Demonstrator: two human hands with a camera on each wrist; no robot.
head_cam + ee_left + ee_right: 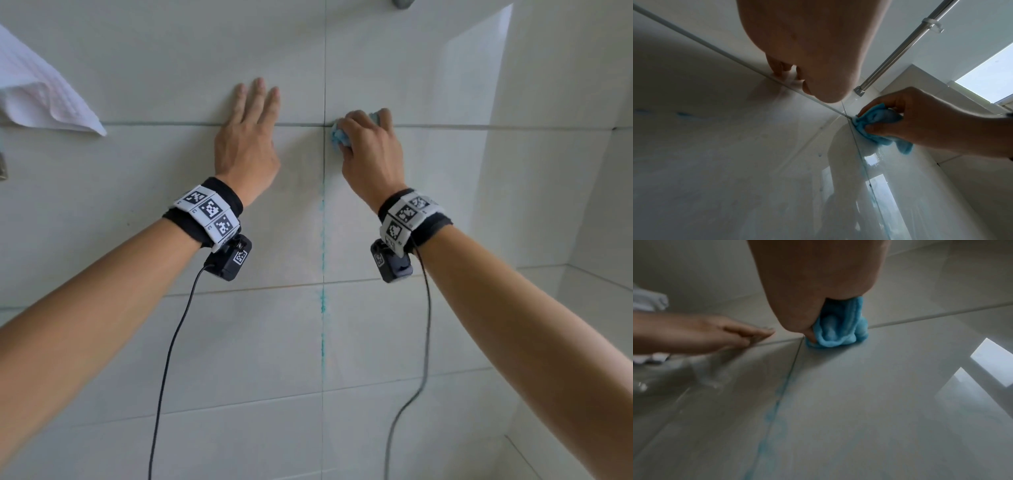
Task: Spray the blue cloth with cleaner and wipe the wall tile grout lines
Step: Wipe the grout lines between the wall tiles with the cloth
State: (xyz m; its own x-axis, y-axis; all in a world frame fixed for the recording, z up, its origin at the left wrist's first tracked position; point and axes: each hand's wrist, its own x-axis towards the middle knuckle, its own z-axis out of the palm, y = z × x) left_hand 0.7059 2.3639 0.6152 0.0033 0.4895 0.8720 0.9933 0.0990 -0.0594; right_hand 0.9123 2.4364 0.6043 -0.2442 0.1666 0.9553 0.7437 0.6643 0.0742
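Blue cloth [339, 135], bunched, on grout

You are working in a home bathroom, most likely inside a shower area. Glossy pale wall tiles [171, 68] cover every surface in view, laid in large rectangles with thin grout lines [324, 68] between them. The tiled walls meet at a corner [493, 102] on your right. A white towel [37, 92] hangs at the upper left. From the left wrist view, a chrome rail [906, 47] with a white plastic hook [933, 24] runs overhead to the wall, and a window [988, 74] admits daylight beside it.
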